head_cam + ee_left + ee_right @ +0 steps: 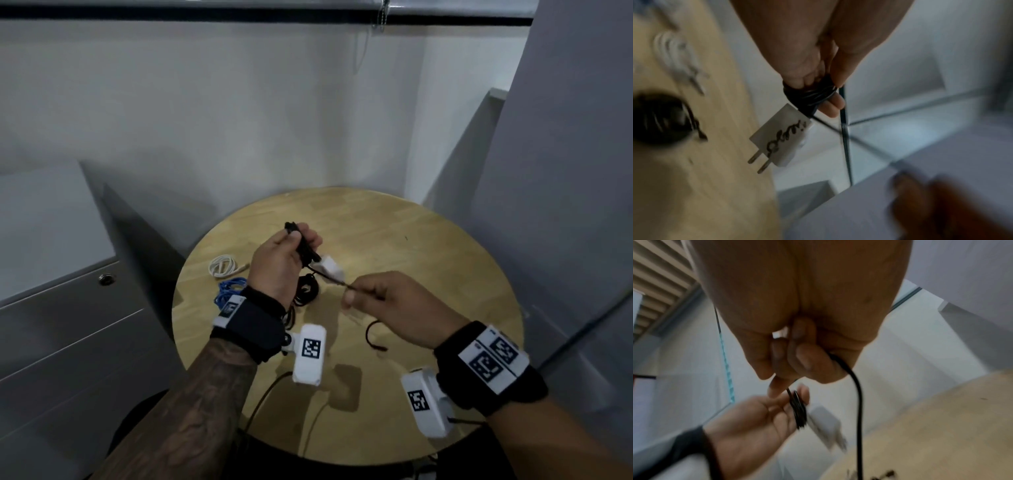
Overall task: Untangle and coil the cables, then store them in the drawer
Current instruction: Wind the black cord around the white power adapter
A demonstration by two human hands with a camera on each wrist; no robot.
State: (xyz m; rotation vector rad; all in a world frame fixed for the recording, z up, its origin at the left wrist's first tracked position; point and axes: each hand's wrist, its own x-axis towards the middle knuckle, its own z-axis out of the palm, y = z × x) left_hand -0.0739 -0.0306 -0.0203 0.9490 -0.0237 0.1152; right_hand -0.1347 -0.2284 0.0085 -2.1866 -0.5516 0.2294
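Note:
Above the round wooden table (428, 246), my left hand (284, 260) grips a bundle of black cable (301, 246) coiled round its fingers. A white plug adapter (330, 269) with two pins (758, 162) hangs from that coil (809, 95). To its right, my right hand (380, 301) pinches the free end of the same black cable (857, 394), and the tail (371, 337) loops down below it. On the table lie a white coiled cable (222, 266), a blue cable (231, 291) and another black coil (306, 291).
A grey drawer cabinet with a round lock (107, 279) stands left of the table, its drawers closed. Grey panels (555, 205) rise at the right. White walls meet behind the table. Thin cords (263, 397) run from the wrist cameras over the table's front edge.

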